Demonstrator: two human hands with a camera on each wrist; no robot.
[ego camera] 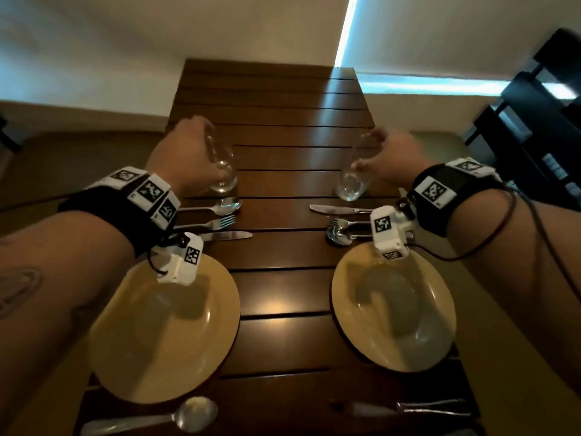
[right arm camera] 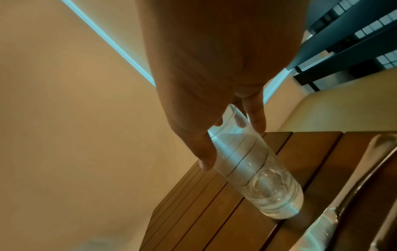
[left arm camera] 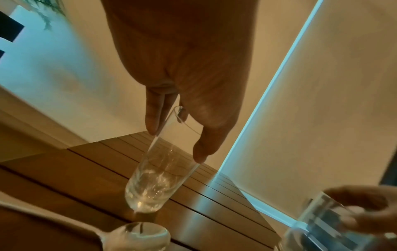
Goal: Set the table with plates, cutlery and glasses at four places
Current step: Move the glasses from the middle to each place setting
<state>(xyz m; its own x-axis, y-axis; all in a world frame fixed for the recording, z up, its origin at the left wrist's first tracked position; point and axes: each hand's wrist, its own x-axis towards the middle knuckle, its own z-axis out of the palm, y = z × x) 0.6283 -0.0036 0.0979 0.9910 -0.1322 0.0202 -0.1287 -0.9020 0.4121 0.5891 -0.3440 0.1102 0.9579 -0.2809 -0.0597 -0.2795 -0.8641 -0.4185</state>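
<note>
My left hand [ego camera: 185,149] [left arm camera: 178,129] grips a clear glass [ego camera: 222,171] [left arm camera: 159,173] by its upper part, its base on the wooden table [ego camera: 283,121] just beyond a spoon [ego camera: 220,206]. My right hand [ego camera: 390,155] [right arm camera: 232,135] grips a second clear glass [ego camera: 352,180] [right arm camera: 264,183], its base on the table beyond a knife [ego camera: 336,209]. Two yellow plates lie near me, the left plate [ego camera: 163,328] and the right plate [ego camera: 393,306]. A fork [ego camera: 217,222] and knife [ego camera: 226,236] lie above the left plate; a fork and spoon [ego camera: 338,232] lie above the right plate.
Another spoon [ego camera: 176,418] and a dark-handled piece of cutlery [ego camera: 402,408] lie at the near table edge. The far half of the table is bare wood slats. A dark chair [ego camera: 534,127] stands to the right. Pale floor surrounds the table.
</note>
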